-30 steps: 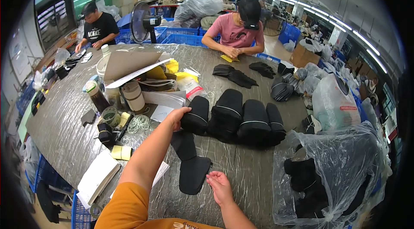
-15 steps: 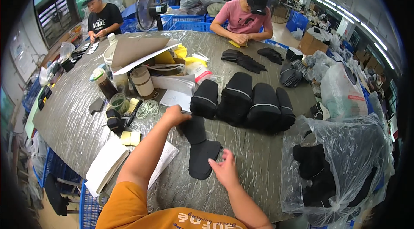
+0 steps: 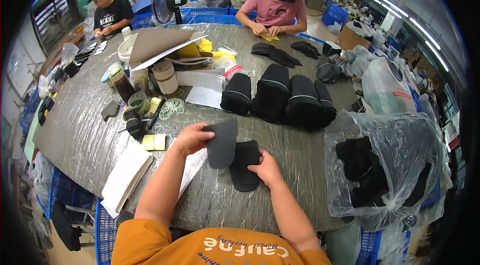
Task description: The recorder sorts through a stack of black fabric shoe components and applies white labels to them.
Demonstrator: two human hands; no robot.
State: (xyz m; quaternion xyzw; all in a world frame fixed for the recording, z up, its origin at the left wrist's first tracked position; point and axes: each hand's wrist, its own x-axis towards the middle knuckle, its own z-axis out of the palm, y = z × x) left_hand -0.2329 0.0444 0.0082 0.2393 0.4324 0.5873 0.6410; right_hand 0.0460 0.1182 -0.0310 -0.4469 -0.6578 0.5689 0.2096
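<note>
In my left hand (image 3: 193,138) is a flat dark panel with rounded corners (image 3: 221,146), pinched at its upper left edge and raised over the table. My right hand (image 3: 267,167) grips the right edge of a similar black panel (image 3: 244,174), thumb on top. The left panel overlaps part of the right one. Just beyond them stand several thick stacks of black panels, each bound with a pale band; the leftmost stack (image 3: 236,95) is nearest my left hand.
Left of my hands lie pale cords (image 3: 172,107), a yellow roll (image 3: 153,142), a paper pad (image 3: 125,177) and jars. A clear plastic bag (image 3: 320,175) with black pieces sits at the right. Two people work across the table (image 3: 85,130), beside a fan (image 3: 164,2).
My left hand has come nearer, lifting its panel off the table. My right hand, open beside the lower panel before, now grips its edge. The view has shifted slightly.
</note>
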